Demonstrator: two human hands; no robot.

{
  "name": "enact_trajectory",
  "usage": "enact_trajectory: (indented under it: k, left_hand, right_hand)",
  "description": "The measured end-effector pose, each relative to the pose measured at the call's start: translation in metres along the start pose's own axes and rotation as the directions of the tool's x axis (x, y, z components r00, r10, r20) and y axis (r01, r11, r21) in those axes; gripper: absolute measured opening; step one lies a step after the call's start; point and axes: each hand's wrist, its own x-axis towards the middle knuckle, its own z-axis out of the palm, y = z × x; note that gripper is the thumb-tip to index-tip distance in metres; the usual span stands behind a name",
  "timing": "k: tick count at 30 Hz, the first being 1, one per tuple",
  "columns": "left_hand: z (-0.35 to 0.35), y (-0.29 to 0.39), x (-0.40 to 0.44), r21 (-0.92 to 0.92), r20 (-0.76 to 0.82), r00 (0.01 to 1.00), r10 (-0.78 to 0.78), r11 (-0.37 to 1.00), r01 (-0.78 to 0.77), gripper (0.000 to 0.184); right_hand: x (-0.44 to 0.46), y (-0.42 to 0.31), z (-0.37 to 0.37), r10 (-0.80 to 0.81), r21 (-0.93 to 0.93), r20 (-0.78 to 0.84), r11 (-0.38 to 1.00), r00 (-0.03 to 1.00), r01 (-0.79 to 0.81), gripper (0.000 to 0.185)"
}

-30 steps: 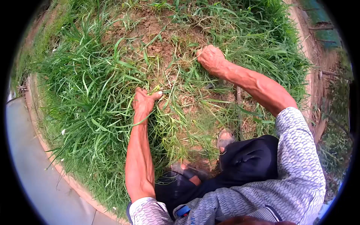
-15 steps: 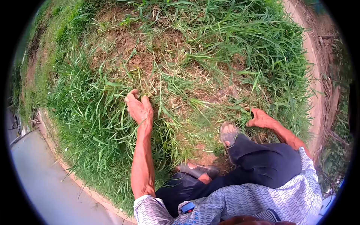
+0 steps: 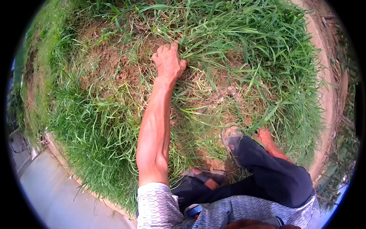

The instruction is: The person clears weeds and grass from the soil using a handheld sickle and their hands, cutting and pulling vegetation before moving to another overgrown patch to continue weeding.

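My left hand (image 3: pixel 168 61) reaches forward onto the dry grass beside a patch of bare reddish soil (image 3: pixel 110 63). Its fingers are spread and bent over the ground, with the thumb out to the right near long green blades (image 3: pixel 213 47). Nothing shows in its grasp. My right hand (image 3: pixel 264 137) is low on the right, next to my knee and shoe, at the edge of the grass. The knee partly covers it, and its fingers are mostly hidden.
My shoes (image 3: pixel 231 140) stand on trampled grass close to my body. Dense grass (image 3: pixel 103 141) grows on the left. A pale curb (image 3: pixel 324 99) runs along the right, and grey paving (image 3: pixel 53 183) lies at lower left.
My left hand has moved forward and right from the left grass clump to the soil's edge. My right hand has dropped from the upper grass back beside my knee.
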Motion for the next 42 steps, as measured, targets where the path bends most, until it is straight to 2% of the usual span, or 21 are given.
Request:
enact_trajectory:
  k: [2, 3, 6, 11, 13, 15, 16, 21, 23, 25, 26, 27, 29, 31, 33, 34, 37, 39, 40, 41, 42]
  left_hand:
    - [-0.008, -0.009, 0.000, -0.044, -0.020, 0.996, 0.084, 0.995, -0.085, 0.042]
    - [-0.013, -0.011, -0.001, -0.036, -0.028, 0.996, 0.082, 0.996, -0.083, 0.042]
    - [-0.026, -0.019, -0.010, -0.055, 0.150, 0.974, 0.169, 0.985, -0.162, 0.029]
    - [-0.026, -0.030, -0.032, -0.018, 0.137, 0.939, 0.317, 0.948, -0.317, 0.035]
    - [-0.030, -0.030, -0.051, 0.031, 0.215, 0.915, 0.341, 0.934, -0.356, 0.036]
    - [-0.034, -0.028, -0.071, -0.100, 0.015, 0.909, 0.417, 0.905, -0.413, 0.037]
    - [-0.037, -0.028, -0.082, -0.095, 0.027, 0.907, 0.419, 0.905, -0.415, 0.037]
    - [-0.050, -0.022, -0.096, -0.198, 0.068, 0.963, 0.259, 0.950, -0.241, 0.033]
    - [-0.047, -0.020, -0.090, -0.282, 0.155, 0.961, 0.230, 0.942, -0.180, 0.031]
    - [-0.054, -0.011, -0.094, -0.251, 0.154, 0.969, 0.194, 0.956, -0.151, 0.028]
    - [-0.053, -0.012, -0.095, -0.284, 0.136, 0.972, 0.194, 0.947, -0.149, 0.028]
    - [-0.051, -0.013, -0.097, -0.316, 0.120, 0.974, 0.193, 0.937, -0.147, 0.027]
    - [-0.046, -0.010, -0.097, -0.310, 0.115, 0.984, 0.138, 0.946, -0.096, 0.028]
    - [-0.042, -0.008, -0.101, -0.199, 0.096, 0.971, 0.221, 0.960, -0.199, 0.031]
    - [-0.038, -0.005, -0.101, -0.230, 0.085, 0.978, 0.191, 0.959, -0.167, 0.035]
    - [-0.037, -0.004, -0.099, -0.222, 0.109, 0.977, 0.183, 0.963, -0.155, 0.035]
    - [-0.040, -0.001, -0.103, -0.231, 0.132, 0.979, 0.158, 0.965, -0.124, 0.036]
    - [-0.027, -0.012, -0.102, -0.227, 0.054, 0.969, 0.239, 0.948, -0.221, 0.035]
    - [-0.021, -0.017, -0.101, -0.196, 0.107, 0.965, 0.238, 0.957, -0.215, 0.036]
    - [-0.024, -0.017, -0.103, -0.202, 0.104, 0.966, 0.235, 0.956, -0.211, 0.036]
    - [-0.028, -0.016, -0.103, -0.267, 0.034, 0.967, 0.253, 0.935, -0.235, 0.026]
  right_hand:
    - [-0.036, -0.040, -0.023, -0.076, -0.230, 0.051, 0.969, 0.996, 0.086, 0.078]
    - [-0.041, -0.049, -0.028, -0.116, -0.345, 0.080, 0.929, 0.990, 0.137, 0.089]
    - [-0.062, -0.007, -0.029, -0.151, -0.464, 0.157, 0.861, 0.976, 0.208, 0.080]
    - [-0.113, -0.002, -0.046, -0.071, 0.084, 0.017, 0.994, 0.997, 0.070, 0.063]
    - [-0.137, -0.016, -0.051, -0.078, 0.343, -0.055, 0.935, 0.995, 0.092, 0.057]
    - [-0.152, -0.036, -0.064, -0.112, 0.506, -0.144, 0.846, 0.983, 0.171, 0.051]
    - [-0.153, -0.054, -0.072, -0.146, 0.549, -0.192, 0.803, 0.970, 0.230, 0.049]
    - [-0.112, -0.180, -0.117, -0.324, 0.517, -0.412, 0.687, 0.852, 0.511, 0.039]
    - [-0.096, -0.226, -0.124, -0.383, 0.611, -0.273, 0.640, 0.883, 0.466, 0.043]
    - [-0.082, -0.247, -0.123, -0.486, 0.497, -0.296, 0.657, 0.822, 0.567, 0.045]
    - [-0.055, -0.242, -0.112, -0.563, 0.114, -0.466, 0.727, 0.683, 0.677, 0.046]
    - [-0.045, -0.234, -0.096, -0.580, -0.023, -0.503, 0.750, 0.641, 0.661, 0.044]
    - [-0.051, -0.215, -0.076, -0.507, 0.066, -0.377, 0.820, 0.775, 0.568, 0.041]
    - [-0.059, -0.213, -0.074, -0.507, -0.006, -0.355, 0.841, 0.785, 0.541, 0.038]
    - [-0.051, -0.210, -0.070, -0.492, 0.115, -0.460, 0.793, 0.739, 0.599, 0.036]
    - [-0.059, -0.224, -0.088, -0.414, 0.190, -0.400, 0.836, 0.818, 0.516, 0.036]
    - [-0.068, -0.262, -0.123, -0.295, 0.643, -0.380, 0.598, 0.877, 0.479, 0.035]
    - [-0.080, -0.288, -0.143, -0.333, 0.498, -0.415, 0.695, 0.847, 0.518, 0.039]
    - [-0.038, -0.275, -0.131, -0.472, 0.238, -0.562, 0.694, 0.679, 0.679, 0.039]
    - [-0.034, -0.261, -0.117, -0.547, -0.011, -0.521, 0.772, 0.655, 0.636, 0.037]
    - [-0.054, -0.240, -0.098, -0.542, -0.006, -0.470, 0.791, 0.697, 0.612, 0.031]
